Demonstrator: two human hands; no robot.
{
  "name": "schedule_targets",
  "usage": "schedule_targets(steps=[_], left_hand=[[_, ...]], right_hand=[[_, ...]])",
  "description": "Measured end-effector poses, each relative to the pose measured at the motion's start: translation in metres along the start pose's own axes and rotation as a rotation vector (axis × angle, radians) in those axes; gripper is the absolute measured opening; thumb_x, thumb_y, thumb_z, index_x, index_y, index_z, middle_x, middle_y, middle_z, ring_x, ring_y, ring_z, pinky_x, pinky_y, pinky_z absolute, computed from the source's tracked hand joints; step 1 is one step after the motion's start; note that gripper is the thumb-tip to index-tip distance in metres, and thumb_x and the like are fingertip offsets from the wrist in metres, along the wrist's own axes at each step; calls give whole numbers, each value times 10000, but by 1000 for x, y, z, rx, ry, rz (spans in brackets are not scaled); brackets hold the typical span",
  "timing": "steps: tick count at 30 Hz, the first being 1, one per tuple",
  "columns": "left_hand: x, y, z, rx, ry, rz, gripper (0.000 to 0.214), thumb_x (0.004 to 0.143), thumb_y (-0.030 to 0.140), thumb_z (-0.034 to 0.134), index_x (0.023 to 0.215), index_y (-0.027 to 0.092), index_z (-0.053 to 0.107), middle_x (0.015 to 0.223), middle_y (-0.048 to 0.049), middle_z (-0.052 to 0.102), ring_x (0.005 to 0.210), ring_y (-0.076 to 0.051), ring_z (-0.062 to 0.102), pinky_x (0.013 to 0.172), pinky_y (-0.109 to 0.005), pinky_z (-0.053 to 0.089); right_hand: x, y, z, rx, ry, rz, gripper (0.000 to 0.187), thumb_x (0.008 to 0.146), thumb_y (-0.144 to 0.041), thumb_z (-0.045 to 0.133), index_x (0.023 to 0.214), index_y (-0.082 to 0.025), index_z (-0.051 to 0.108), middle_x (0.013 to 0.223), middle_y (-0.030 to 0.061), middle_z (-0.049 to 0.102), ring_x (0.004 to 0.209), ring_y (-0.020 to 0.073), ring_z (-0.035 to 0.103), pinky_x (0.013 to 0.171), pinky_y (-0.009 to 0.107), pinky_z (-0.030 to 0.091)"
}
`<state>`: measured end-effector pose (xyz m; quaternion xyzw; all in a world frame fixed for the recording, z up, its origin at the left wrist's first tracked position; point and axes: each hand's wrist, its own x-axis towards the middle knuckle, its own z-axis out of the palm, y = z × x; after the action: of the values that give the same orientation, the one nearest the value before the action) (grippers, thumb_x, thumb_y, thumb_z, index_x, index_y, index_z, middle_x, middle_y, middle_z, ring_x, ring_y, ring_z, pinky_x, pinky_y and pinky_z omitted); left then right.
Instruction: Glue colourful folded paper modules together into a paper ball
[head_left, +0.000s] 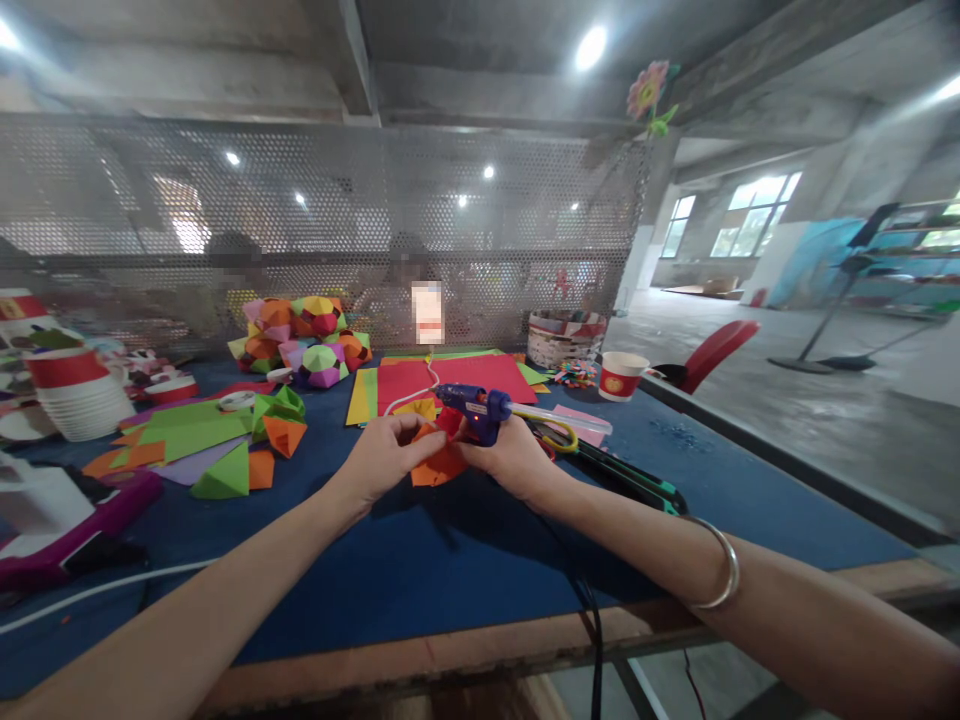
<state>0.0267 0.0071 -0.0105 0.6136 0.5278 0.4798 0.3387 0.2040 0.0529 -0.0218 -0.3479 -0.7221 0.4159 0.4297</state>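
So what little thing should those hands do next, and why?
Maybe gently press the orange paper together: the left hand and the right hand meet at it, and the right hand also holds the blue glue gun close by. I can't tell whether the paper is sticky yet.

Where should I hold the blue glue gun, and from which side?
I'd take the glue gun by its handle, coming from the right, below the clear stick, as the right hand does. The handle drops below the body, and the nozzle points left, so keep your hands off that end; it may be hot.
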Motion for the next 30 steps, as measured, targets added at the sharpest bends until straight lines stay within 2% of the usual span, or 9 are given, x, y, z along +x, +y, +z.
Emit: schedule_targets(steps=[9,13,18,23,30], left_hand=[[0,-3,-2,192,77,109,175,750,336,695,685,180,740,640,-4,686,619,-152,552,625,-263,416],[-1,0,-2,214,67,130,172,776,330,685,717,184,754,663,-13,714,619,-162,571,630,-270,425],[1,2,-5,257,27,145,149,738,327,708,743,196,780,715,-34,749,699,-200,634,711,-302,464],[0,2,-6,246,-40,133,157,702,292,703,783,186,786,712,-30,738,677,-192,628,673,-291,458],[-2,0,-4,219,-31,144,32,649,214,721,618,207,731,623,-7,648,641,-183,584,614,-269,457]], right_hand=[[-2,-3,3,38,-15,8,108,666,-181,695,698,-202,594,666,-27,623,669,159,565,680,305,446],[-2,-4,2,42,-15,10,114,670,-189,702,696,-199,591,672,-18,628,684,168,580,682,309,455],[-1,1,2,12,6,13,102,664,-189,697,701,-196,602,680,-17,636,686,169,583,692,313,449],[0,4,1,2,16,10,89,670,-192,688,705,-197,606,683,-18,637,687,170,586,704,315,452],[1,3,2,24,16,-11,92,672,-160,686,727,-194,620,723,-8,670,723,177,620,756,324,483]])
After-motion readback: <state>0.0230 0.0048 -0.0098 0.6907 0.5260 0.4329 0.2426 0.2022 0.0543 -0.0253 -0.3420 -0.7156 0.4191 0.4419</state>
